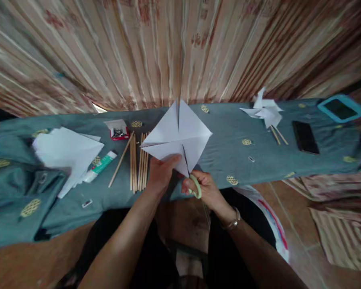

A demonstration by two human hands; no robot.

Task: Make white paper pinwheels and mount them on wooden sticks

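Note:
A square sheet of white paper (195, 134) is held up cornerwise in front of me, with slits running from its corners toward the middle. My left hand (162, 170) grips its lower left part, thumb on top. In my right hand (206, 186) is a pair of scissors (195, 186) with pale green handles. The blades lie in the slit at the paper's lower corner and are mostly hidden by the sheet. Several wooden sticks (134, 164) lie side by side just left of my left hand, partly under the paper.
On the green cloth (222, 154) at left are a paper stack (66, 148), a glue tube (100, 165) and a red box (118, 130) of small metal pieces. Paper pinwheels (266, 110) on sticks, a black phone (305, 137) and a blue-framed tablet (341, 108) lie at right.

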